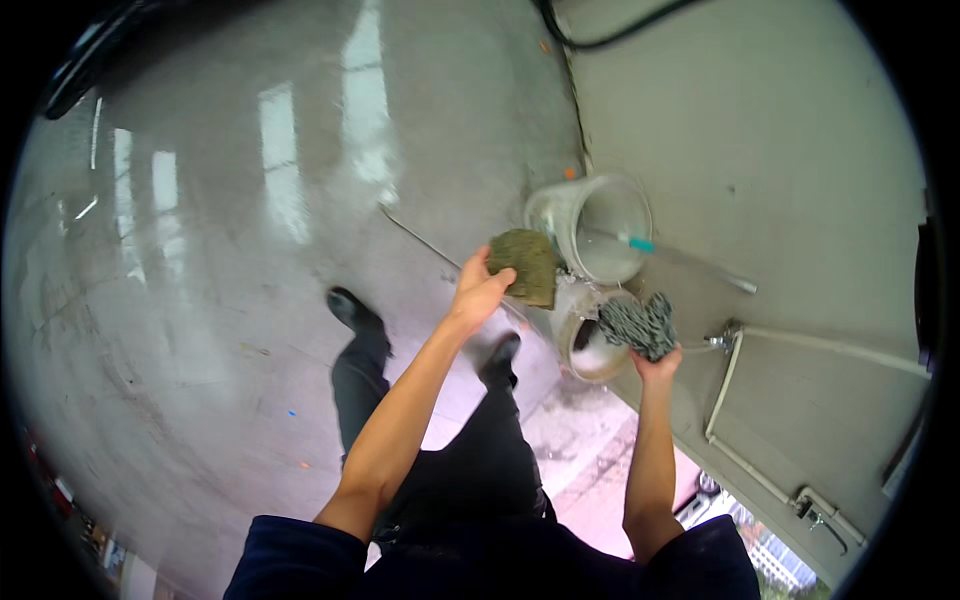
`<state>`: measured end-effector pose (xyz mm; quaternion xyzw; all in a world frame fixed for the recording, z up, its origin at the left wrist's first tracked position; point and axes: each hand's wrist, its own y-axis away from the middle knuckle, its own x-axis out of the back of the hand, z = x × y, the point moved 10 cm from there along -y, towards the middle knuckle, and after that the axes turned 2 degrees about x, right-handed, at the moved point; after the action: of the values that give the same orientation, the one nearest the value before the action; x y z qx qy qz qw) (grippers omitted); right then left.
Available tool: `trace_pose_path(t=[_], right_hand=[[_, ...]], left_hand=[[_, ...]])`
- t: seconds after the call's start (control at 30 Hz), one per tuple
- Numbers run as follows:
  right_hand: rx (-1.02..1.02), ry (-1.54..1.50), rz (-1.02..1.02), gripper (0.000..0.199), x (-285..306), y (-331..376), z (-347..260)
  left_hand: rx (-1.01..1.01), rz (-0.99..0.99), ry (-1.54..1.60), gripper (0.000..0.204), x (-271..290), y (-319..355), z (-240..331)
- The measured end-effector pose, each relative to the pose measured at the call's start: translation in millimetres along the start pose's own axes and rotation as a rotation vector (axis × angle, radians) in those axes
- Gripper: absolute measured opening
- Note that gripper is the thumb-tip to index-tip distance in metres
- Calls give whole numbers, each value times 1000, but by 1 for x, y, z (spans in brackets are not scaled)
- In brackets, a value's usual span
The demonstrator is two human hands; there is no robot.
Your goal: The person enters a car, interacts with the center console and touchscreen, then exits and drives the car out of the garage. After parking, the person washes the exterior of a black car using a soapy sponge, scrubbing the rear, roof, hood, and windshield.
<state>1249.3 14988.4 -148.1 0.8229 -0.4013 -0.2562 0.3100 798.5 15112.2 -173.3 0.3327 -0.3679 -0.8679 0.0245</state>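
Observation:
My left hand (483,290) grips a flat olive-brown sponge-like pad (528,266), thumb on top and fingers behind it. A bunched dark-grey rag (642,326) is clutched in my right hand (657,366). It hangs over the mouth of the nearer white bucket (602,370), covering part of its rim. Behind that stands a larger whitish bucket (546,212), tilted in the view, with a pole (700,267) bearing a teal band leaning out of it. The pad is close to the larger bucket's near side.
A wall (770,130) rises on the right, carrying white pipes (735,385) and a tap (722,337). A thin rod or line (420,237) lies on the grey floor (230,330) left of the buckets. My boots (500,360) stand just short of them. A black hose (610,42) runs at the top.

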Motion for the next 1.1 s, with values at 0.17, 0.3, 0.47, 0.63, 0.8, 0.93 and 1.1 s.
trace_pose_path(t=[0.17, 0.3, 0.47, 0.63, 0.8, 0.93, 1.1], right_hand=[[-74, -11, -263, 41, -187, 112, 21], [-144, 149, -347, 44, -290, 166, 61], [-265, -6, -389, 49, -476, 219, 139], [-92, -99, -500, 50, -684, 244, 221], [43, -142, -629, 53, -922, 308, 297], [185, -108, -649, 52, -1112, 387, 290], [449, -113, -820, 49, -1351, 507, 257]], left_hand=[[-385, 447, -59, 45, 199, 100, 215], [-515, 738, 124, 50, 364, 204, 330], [-612, 954, 259, 46, 491, 350, 500], [-582, 919, 408, 49, 578, 364, 652], [-708, 791, 365, 43, 622, 381, 847], [-805, 564, 291, 47, 607, 355, 1039], [-879, 210, 119, 48, 536, 306, 1324]])
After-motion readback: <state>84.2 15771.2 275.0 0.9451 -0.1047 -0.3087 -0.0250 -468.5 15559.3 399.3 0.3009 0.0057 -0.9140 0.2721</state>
